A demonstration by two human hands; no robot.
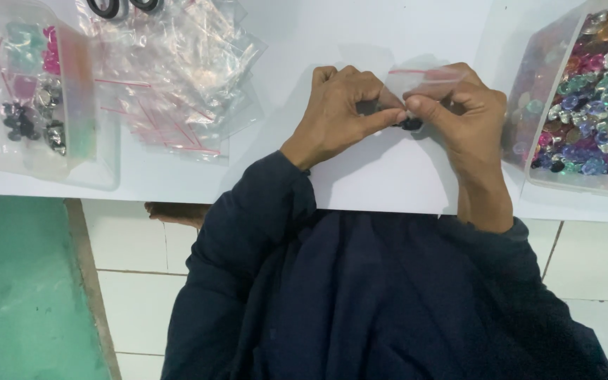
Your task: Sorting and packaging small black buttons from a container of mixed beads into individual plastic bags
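Both hands meet over the middle of the white table (381,176). My left hand (339,112) and my right hand (459,112) pinch a small clear zip bag (423,76) with a red seal strip between thumbs and forefingers. A few dark beads (411,124) show at the bag's bottom, just under the fingertips. Most of the bag is hidden by my fingers.
A clear tub (529,91) of many-coloured gems (596,84) stands at the right. A pile of empty clear zip bags (177,77) lies at the back left. At far left a clear tray (72,141) holds filled bags of beads (29,91). Tiled floor lies below the table edge.
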